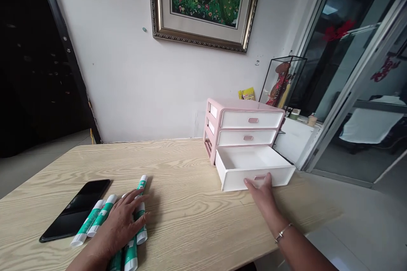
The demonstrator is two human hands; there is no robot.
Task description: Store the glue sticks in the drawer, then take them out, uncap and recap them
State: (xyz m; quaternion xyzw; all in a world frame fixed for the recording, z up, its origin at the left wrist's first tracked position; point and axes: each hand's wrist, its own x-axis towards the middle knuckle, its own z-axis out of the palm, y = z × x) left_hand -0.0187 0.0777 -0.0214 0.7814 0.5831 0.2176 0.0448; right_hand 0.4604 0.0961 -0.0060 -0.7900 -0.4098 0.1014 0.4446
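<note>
My left hand (125,220) lies over a group of green-and-white glue sticks, its fingers spread and touching them. One glue stick (142,182) pokes out beyond my fingers, and two more, including a glue stick (87,224), lie to the left of the hand. Others are partly hidden under the palm. My right hand (262,192) is at the front of the bottom drawer (235,180), thumb and a finger on either side of its pink handle (260,177). This white drawer is pulled out of the pink drawer cabinet (216,135), and its visible inside holds nothing.
A black phone (76,209) lies left of the glue sticks on the wooden table (178,203). Two shut drawers sit above the pulled-out one. Behind the cabinet are a yellow packet (246,94) and a glass display case (280,82). The table's right edge is near my right forearm.
</note>
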